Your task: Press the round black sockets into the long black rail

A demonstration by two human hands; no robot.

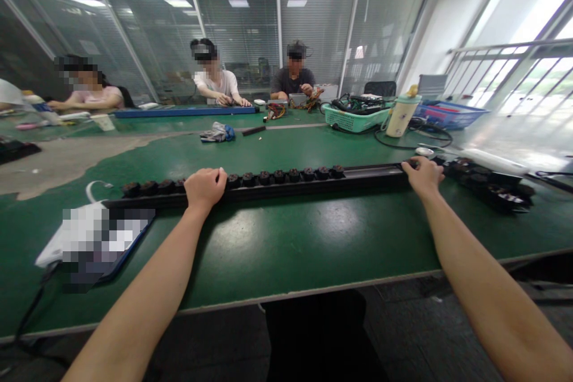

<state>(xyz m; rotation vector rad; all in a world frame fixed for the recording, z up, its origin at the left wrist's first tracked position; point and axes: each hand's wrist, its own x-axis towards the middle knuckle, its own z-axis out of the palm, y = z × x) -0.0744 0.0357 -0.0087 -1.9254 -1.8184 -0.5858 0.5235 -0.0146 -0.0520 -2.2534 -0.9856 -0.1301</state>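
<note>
A long black rail (286, 190) lies across the green table in front of me. Black round socket-like modules (279, 176) stand in a row along its left and middle part, while the channel (371, 171) toward its right end shows bare. My left hand (205, 188) is closed over the rail left of its middle, hiding part of the row. At the right end, my right hand (421, 174) pinches down on the rail; a dark bit shows by its fingertips, too small to make out. More black modules (496, 188) lie heaped beyond that hand.
A white device (74, 233) and a phone-like slab (129, 239) lie at the left. Farther back are a crumpled cloth (218, 132), a green basket (356, 122), a tumbler (401, 114), a blue basket (452, 114) and a blue bar (188, 111). Several people sit across the table.
</note>
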